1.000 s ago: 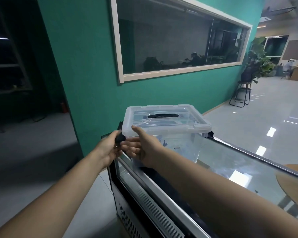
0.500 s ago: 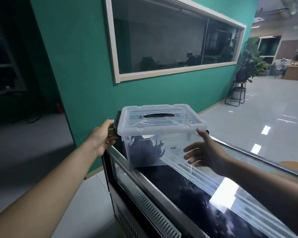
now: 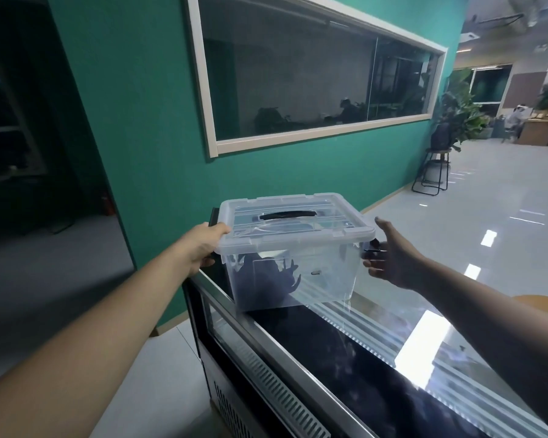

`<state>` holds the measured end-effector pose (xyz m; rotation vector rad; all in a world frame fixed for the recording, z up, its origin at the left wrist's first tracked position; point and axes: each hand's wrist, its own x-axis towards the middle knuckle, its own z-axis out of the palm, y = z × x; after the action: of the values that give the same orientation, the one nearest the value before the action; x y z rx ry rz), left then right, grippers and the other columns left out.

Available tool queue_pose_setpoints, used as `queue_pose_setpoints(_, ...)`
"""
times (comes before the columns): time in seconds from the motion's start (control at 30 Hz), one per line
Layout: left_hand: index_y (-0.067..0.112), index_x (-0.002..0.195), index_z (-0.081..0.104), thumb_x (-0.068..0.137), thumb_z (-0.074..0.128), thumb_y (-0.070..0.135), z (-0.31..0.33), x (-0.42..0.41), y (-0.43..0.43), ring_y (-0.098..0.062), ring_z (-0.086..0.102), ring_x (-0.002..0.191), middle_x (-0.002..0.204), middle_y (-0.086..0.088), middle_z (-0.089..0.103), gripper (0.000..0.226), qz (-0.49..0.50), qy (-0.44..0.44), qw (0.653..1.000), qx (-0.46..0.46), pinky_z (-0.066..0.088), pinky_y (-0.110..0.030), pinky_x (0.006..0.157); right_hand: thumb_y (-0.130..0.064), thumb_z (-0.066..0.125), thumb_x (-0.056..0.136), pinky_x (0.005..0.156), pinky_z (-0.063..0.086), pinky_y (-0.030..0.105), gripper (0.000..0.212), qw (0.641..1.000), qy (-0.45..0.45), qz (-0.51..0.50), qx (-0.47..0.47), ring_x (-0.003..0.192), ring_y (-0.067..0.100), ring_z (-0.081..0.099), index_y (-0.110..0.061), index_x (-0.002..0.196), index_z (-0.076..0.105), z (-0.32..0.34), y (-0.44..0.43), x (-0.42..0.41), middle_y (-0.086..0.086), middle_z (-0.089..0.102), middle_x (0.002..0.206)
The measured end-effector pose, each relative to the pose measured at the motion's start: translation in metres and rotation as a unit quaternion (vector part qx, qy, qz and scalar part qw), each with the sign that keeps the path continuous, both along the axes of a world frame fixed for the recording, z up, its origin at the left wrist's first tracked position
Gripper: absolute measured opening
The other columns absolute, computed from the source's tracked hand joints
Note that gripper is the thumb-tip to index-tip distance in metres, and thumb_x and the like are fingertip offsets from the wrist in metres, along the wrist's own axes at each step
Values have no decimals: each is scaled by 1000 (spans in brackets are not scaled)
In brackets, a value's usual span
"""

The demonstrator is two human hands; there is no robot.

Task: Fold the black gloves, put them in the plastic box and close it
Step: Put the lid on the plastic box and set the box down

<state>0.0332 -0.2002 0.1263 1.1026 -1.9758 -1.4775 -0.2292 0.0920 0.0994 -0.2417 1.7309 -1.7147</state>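
One lidded plastic box [image 3: 325,262], black gloves [image 3: 266,281] inside, on one glass desk [image 3: 377,371]; my left grip [image 3: 203,245] clasps its rim, right grip [image 3: 393,262] wide beside it.

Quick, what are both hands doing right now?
Left hand: holding the plastic box by its left end.
Right hand: open, beside the box's right end.

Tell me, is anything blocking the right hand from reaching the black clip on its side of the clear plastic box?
Nothing visible does. The open right hand is right beside the black clip on the clear plastic box, with no object between them. The left hand holds the opposite end.
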Motion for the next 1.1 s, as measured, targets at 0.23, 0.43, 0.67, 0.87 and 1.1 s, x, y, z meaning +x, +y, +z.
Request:
queue_pose_setpoints(0.23,12,154,49,104,47,35,5,-6,-3,-21,52,87,113,-8,61,55,-10,-45,998,-44,41,-31,64,-59,65,97,54,32,26,45,1000,16,-14,-17,55,17,37,-19,77,63,7,-24,-7,2,47,64)
queue_pose_setpoints(0.43,18,151,51,101,44,39,5,-6,-4,-23,55,94,119,-9,63,54,-14,-71,995,-69,44,-32,66,-58,82,82,55,41,29,53,996,86,-10,29,66,20,53,-13,108,69,16,-28,-19,8,62,78)
queue_pose_setpoints(0.67,17,143,55,104,44,35,1,-9,-6,-24,54,94,110,-8,61,44,-10,-64,995,-78,43,-32,67,-32,74,96,56,45,28,37,967,219,13,126,66,23,58,-4,120,70,38,-38,-14,11,65,88)
queue_pose_setpoints(0.87,18,145,55,104,43,35,1,-8,-3,-24,54,92,108,-7,61,45,-10,-60,995,-78,43,-33,67,-25,65,101,57,51,29,30,931,307,16,198,73,28,60,0,117,69,47,-45,-11,15,64,93)
queue_pose_setpoints(1.1,21,137,58,106,43,34,5,-4,4,-23,52,90,105,-7,61,37,-17,-53,995,-82,42,-33,69,-26,60,102,58,56,30,28,910,346,20,229,76,27,60,-3,114,71,50,-43,-10,13,63,94)
